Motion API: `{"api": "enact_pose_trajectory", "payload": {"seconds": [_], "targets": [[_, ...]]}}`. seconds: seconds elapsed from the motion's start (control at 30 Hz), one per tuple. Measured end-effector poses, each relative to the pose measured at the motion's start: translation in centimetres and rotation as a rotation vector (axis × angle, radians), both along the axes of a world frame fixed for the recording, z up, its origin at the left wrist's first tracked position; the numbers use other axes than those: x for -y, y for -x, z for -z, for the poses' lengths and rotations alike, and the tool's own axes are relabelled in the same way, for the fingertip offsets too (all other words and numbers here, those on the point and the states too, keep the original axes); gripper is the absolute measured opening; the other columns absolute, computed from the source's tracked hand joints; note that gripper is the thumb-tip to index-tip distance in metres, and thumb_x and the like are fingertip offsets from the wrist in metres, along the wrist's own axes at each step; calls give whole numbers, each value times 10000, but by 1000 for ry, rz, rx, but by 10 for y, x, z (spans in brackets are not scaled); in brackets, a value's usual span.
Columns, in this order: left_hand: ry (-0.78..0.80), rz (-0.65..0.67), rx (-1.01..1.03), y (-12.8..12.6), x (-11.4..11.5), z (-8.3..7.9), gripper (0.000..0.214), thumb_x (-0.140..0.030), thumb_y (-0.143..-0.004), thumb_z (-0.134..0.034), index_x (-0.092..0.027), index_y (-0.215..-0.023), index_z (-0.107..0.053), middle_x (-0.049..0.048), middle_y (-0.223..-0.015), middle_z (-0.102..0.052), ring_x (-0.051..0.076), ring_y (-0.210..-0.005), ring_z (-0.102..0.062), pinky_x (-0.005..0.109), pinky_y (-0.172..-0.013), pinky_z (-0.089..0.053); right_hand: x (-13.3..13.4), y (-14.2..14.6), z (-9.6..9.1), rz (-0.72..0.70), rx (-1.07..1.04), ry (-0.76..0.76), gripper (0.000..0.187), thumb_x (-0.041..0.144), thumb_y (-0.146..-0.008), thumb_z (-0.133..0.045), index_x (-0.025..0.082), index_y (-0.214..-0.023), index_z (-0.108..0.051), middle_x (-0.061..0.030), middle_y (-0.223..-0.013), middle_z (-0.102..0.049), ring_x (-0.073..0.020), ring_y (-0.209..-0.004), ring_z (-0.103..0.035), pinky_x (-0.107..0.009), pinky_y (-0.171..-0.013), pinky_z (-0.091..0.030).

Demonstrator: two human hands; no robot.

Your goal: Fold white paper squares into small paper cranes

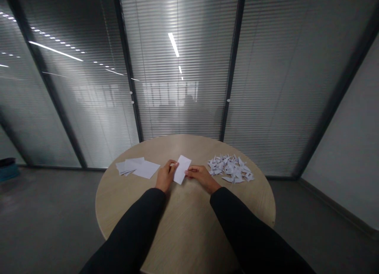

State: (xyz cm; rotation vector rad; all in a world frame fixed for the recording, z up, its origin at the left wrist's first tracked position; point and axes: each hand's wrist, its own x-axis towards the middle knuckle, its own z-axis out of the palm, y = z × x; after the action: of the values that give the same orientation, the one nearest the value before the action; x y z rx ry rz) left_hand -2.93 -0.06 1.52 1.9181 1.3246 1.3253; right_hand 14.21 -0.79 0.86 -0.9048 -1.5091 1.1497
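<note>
Left hand (166,176) and right hand (201,175) fingers pinch folded paper strip (182,169) at opposite edges, keeping it taut. Flat sheets (137,167) at 9 o'clock, folded pile (231,169) at 3 o'clock on desk (183,226).

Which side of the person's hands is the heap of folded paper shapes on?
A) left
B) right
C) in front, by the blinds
B: the folded paper shapes lie just past the right hand, while flat sheets lie beside the left hand.
</note>
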Motion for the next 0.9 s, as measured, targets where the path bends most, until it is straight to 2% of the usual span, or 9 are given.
{"api": "enact_pose_trajectory", "payload": {"seconds": [0.1,0.17,0.3,0.43,0.53,0.67,0.8,0.9], "targets": [[-85,-5,9,0,-3,4,364,-359,-764,-555,-195,-1088,-532,-5,-699,-572,138,-638,-541,228,-577,-381,-4,-2,4,-3,98,-79,265,394,-658,-671,135,-717,-669,-15,-669,-628,-131,-619,-558,-261,-617,-437],[-114,49,55,-2,-4,6,381,-315,-740,-587,-199,-1099,-531,34,-836,-592,162,-782,-563,242,-645,-414,-5,-2,5,42,196,-169,224,361,-681,-655,137,-674,-661,-9,-645,-615,-127,-613,-545,-252,-615,-422],[-10,235,153,-8,-3,9,328,-354,-802,-516,-179,-1078,-543,74,-883,-623,186,-854,-580,279,-704,-441,-7,-3,5,129,320,-260,178,316,-674,-660,141,-641,-651,-17,-662,-628,-139,-639,-555,-246,-619,-415],[118,355,273,-12,-6,15,511,-396,-748,-599,-194,-1195,-453,88,-983,-618,186,-855,-595,298,-723,-453,-9,-3,8,102,321,-257,182,321,-659,-670,144,-625,-643,-7,-638,-623,-138,-617,-559,-246,-612,-413],[175,367,354,-12,-10,16,607,-397,-682,-669,-179,-1199,-438,82,-927,-620,178,-802,-598,289,-693,-450,-10,-2,9,66,282,-240,206,350,-650,-678,148,-625,-646,-11,-657,-633,-143,-636,-573,-252,-629,-422],[194,355,460,-9,-11,11,567,-399,-670,-668,-169,-1147,-466,38,-801,-614,155,-716,-581,267,-647,-434,-9,-3,7,105,260,-253,213,360,-661,-670,149,-644,-644,-12,-660,-630,-142,-634,-569,-252,-630,-425],[198,267,599,-7,-12,8,434,-325,-683,-642,-191,-1073,-504,33,-857,-619,159,-775,-580,276,-696,-444,-11,-5,7,197,182,-238,198,353,-697,-623,156,-698,-614,-7,-673,-620,-144,-642,-572,-253,-621,-435],[233,280,691,-6,-13,9,466,-252,-646,-658,-194,-1079,-495,42,-909,-621,174,-824,-587,300,-729,-457,-13,-7,9,259,146,-225,180,345,-710,-592,165,-719,-584,-2,-675,-616,-148,-647,-579,-255,-611,-444]]}}
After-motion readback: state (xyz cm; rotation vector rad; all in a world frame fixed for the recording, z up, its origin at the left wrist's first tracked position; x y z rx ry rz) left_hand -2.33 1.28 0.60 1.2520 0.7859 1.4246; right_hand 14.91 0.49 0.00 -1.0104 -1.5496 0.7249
